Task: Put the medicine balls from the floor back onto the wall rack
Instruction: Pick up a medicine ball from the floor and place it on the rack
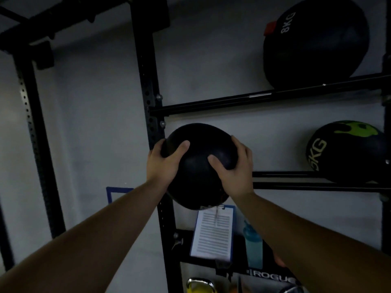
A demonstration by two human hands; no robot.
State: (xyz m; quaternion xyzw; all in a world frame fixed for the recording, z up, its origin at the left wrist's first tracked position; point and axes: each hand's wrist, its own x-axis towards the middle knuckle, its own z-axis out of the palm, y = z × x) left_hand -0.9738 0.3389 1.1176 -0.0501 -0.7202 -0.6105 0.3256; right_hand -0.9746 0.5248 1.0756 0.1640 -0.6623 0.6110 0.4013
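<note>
Both hands' grip clasps a plain black ball [201,166] near racked balls marked 8KG [315,41] and 6KG [347,151].

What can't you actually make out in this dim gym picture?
All in the head view:
- Held black ball: any weight marking is hidden by the left hand, the right hand and darkness.
- Green-marked ball: right side cut off by the frame edge; first digit before "KG" unclear.
- Clipboard: text lines too small and blurred to read.
- Yellow kettlebell: body cut off by the bottom edge.
- Blue bottle: base hidden behind the right forearm.
</note>
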